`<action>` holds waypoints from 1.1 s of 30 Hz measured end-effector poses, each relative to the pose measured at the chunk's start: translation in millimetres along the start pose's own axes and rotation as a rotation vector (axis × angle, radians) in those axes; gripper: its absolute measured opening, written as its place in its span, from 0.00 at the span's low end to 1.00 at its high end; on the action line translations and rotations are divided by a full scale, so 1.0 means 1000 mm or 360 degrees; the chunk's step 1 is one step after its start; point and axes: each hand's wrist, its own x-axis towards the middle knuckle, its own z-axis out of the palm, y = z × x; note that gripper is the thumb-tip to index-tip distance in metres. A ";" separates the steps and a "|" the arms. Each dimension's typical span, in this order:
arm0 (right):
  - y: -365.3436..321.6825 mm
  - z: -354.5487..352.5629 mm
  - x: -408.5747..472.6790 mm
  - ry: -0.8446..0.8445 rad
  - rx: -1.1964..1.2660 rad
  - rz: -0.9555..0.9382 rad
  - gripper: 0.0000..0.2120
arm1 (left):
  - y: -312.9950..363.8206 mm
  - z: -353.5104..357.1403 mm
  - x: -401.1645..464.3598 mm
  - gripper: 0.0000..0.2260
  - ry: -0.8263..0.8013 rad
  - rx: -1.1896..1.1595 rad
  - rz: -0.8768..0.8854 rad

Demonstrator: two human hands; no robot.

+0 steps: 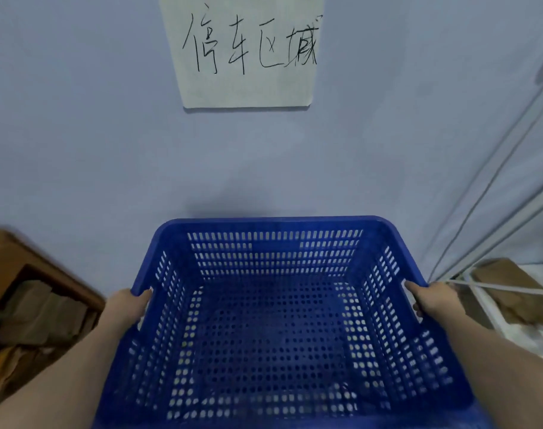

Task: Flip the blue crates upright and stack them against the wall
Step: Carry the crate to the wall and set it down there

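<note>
Two hands hold a blue crate point(273, 320).
The left hand point(126, 308) and right hand point(429, 297) each grip a side rim; it sits open-side up near the wall point(78, 134).

Ahead of you a pale sheet of paper point(245, 51) hangs on the bluish wall point(78, 134), with handwritten black characters across it; its lower edge casts a thin shadow. At your lower left sits a brown wooden cabinet point(13, 261), its open top showing crumpled brown paper point(38, 314) inside. On your right, thin grey cables point(493, 181) run diagonally down the wall toward a white shelf point(496, 311), where a brown cardboard piece point(508, 283) lies.
</note>
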 end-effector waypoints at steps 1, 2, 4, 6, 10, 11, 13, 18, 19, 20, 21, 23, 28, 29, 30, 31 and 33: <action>-0.002 0.012 0.004 -0.0023 0.0017 0.0047 0.26 | -0.002 0.003 0.011 0.17 -0.0042 -0.0030 -0.0028; -0.002 0.023 0.008 -0.0055 0.0029 0.0098 0.26 | -0.006 0.006 0.024 0.17 -0.0089 -0.0057 -0.0056; -0.004 0.043 0.015 -0.0114 0.0056 0.0180 0.26 | -0.010 0.012 0.045 0.17 -0.0173 -0.0118 -0.0092; -0.005 0.058 0.021 -0.0137 0.0052 0.0249 0.25 | -0.013 0.018 0.060 0.16 -0.0251 -0.0151 -0.0146; -0.005 0.079 0.040 -0.0165 0.0000 0.0329 0.30 | -0.012 0.035 0.087 0.14 -0.0362 -0.0184 -0.0205; -0.008 0.082 0.042 -0.0167 0.0014 0.0340 0.29 | -0.011 0.041 0.092 0.14 -0.0373 -0.0162 -0.0235; -0.014 0.089 0.047 -0.0171 0.0013 0.0365 0.27 | -0.010 0.051 0.102 0.12 -0.0403 -0.0135 -0.0256; -0.012 0.112 0.071 -0.0242 0.0033 0.0430 0.23 | -0.015 0.086 0.126 0.19 -0.0457 -0.0207 -0.0381; -0.011 0.117 0.074 -0.0240 0.0047 0.0438 0.21 | -0.015 0.093 0.129 0.21 -0.0455 -0.0211 -0.0413; -0.010 0.123 0.080 -0.0231 0.0053 0.0455 0.19 | -0.018 0.101 0.134 0.22 -0.0449 -0.0224 -0.0439; -0.008 0.128 0.085 -0.0238 0.0039 0.0463 0.17 | -0.016 0.107 0.136 0.22 -0.0457 -0.0237 -0.0477; -0.005 0.138 0.097 -0.0257 0.0014 0.0474 0.16 | -0.019 0.119 0.145 0.23 -0.0467 -0.0254 -0.0543; 0.002 0.155 0.129 -0.0300 0.0070 0.0503 0.18 | -0.018 0.139 0.161 0.23 -0.0400 -0.0265 -0.0624; 0.005 0.158 0.136 -0.0309 0.0053 0.0505 0.18 | -0.017 0.141 0.164 0.23 -0.0394 -0.0261 -0.0631; 0.009 0.161 0.145 -0.0314 0.0054 0.0506 0.18 | -0.018 0.144 0.169 0.24 -0.0390 -0.0257 -0.0637; 0.013 0.163 0.153 -0.0320 0.0067 0.0506 0.18 | -0.017 0.145 0.171 0.24 -0.0397 -0.0256 -0.0634; 0.020 0.170 0.169 -0.0322 0.0139 0.0506 0.19 | -0.017 0.150 0.179 0.26 -0.0418 -0.0269 -0.0618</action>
